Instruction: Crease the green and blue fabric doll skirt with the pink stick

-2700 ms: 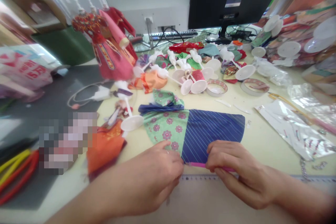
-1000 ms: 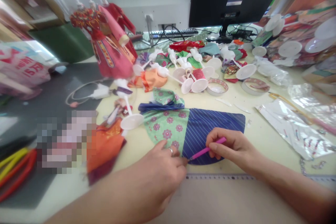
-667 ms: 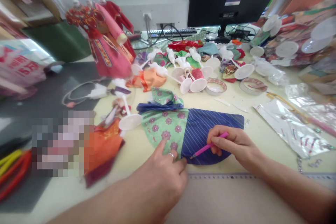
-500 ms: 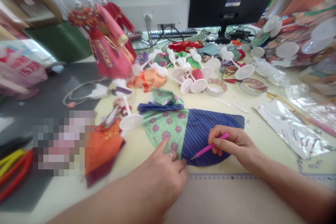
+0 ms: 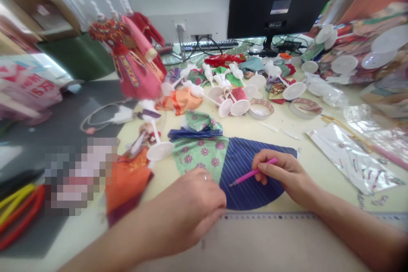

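Observation:
A small skirt-like piece of cloth (image 5: 251, 178) lies flat on the table, part green with purple flowers, part dark blue with white stripes. Its gathered green and blue top (image 5: 200, 124) is bunched at the upper left. My right hand (image 5: 277, 168) pinches a slim pink pen (image 5: 251, 175), whose tip points down and left over the blue stripes. My left hand (image 5: 199, 204), wearing a ring, rests on the lower green part with its fingers curled in. The fingertips are hidden, so what they grip, if anything, cannot be seen.
A ruler (image 5: 255, 216) runs along the near side of the cloth. Behind lie white doll stands (image 5: 161, 151), tape rolls (image 5: 261, 109) and an orange garment (image 5: 127, 178). Scissors (image 5: 22, 216) lie at left, a silver packet (image 5: 353, 157) at right, a monitor (image 5: 283, 0) at the back.
My left hand's index finger, stretched onto a flower before, is now curled in. The pen tip has shifted slightly up and left over the blue cloth.

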`<state>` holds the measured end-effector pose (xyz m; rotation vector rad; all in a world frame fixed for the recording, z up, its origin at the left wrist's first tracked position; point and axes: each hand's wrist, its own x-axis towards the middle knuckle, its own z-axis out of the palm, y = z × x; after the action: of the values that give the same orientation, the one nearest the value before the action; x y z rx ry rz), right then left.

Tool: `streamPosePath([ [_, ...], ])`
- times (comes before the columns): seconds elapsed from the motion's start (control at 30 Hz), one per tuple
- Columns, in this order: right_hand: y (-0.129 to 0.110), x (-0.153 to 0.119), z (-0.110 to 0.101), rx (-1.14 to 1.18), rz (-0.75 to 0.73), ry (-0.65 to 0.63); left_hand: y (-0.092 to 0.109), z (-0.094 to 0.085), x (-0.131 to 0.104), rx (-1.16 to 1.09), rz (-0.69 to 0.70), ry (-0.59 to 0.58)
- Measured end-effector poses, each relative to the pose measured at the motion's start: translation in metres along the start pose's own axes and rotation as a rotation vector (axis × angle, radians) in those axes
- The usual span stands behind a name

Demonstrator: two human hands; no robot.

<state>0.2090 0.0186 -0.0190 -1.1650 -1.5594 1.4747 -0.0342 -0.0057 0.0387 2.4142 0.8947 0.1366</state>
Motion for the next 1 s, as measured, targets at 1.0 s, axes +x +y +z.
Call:
streamPosePath([
  [1.0,0.0,-0.012,0.005,-0.66,-0.709,0.033,-0.018,0.016,0.031,-1.162,-0.471,0.23],
])
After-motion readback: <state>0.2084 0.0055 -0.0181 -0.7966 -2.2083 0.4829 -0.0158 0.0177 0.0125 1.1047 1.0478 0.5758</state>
